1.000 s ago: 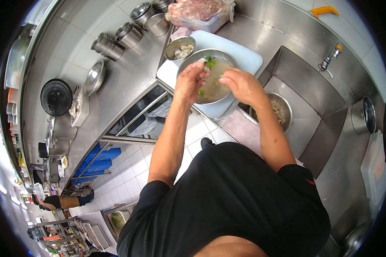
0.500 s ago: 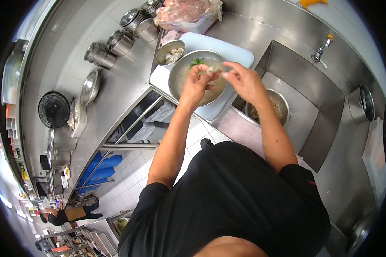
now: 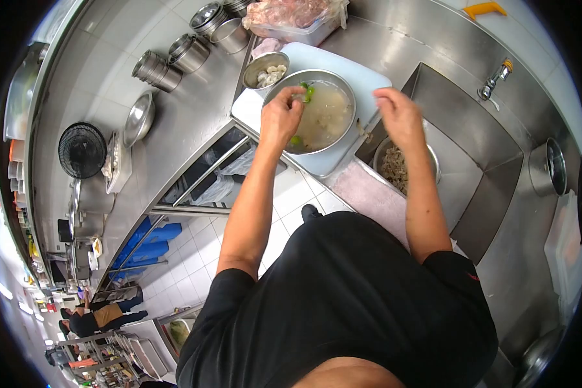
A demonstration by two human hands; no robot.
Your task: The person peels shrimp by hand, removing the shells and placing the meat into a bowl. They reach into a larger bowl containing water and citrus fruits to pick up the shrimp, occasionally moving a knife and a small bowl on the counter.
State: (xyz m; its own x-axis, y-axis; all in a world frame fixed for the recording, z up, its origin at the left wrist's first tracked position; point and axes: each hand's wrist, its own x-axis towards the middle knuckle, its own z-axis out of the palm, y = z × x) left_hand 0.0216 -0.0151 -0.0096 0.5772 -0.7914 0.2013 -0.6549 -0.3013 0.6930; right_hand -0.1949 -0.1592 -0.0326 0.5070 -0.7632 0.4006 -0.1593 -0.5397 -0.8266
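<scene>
My left hand (image 3: 280, 119) is over the left side of a large metal bowl (image 3: 352, 113) of cloudy liquid, its fingers curled together. What it holds is hidden. Green pieces (image 3: 308, 92) float beside its fingertips. A small metal bowl (image 3: 247, 76) with whitish pieces (image 3: 271, 75) stands just behind. To the right of the large bowl, my right hand (image 3: 401, 116) is closed and slightly blurred, its contents not visible. Below its fingertips, small brownish bits (image 3: 363, 131) show at the sink's edge. Beneath my right forearm, another metal bowl (image 3: 436, 169) holds brownish scraps (image 3: 393, 169).
The large bowl sits on a pale blue board (image 3: 372, 84). A sink (image 3: 478, 155) with a tap (image 3: 495, 79) lies right. A pink cloth (image 3: 370, 197) hangs over the front edge. Bagged meat (image 3: 291, 14) is at the back. Far left, people (image 3: 97, 317) stand.
My hands have moved apart, the left toward the bowl's left rim and the right away over the sink side. The whitish piece seen in my left fingers is out of sight.
</scene>
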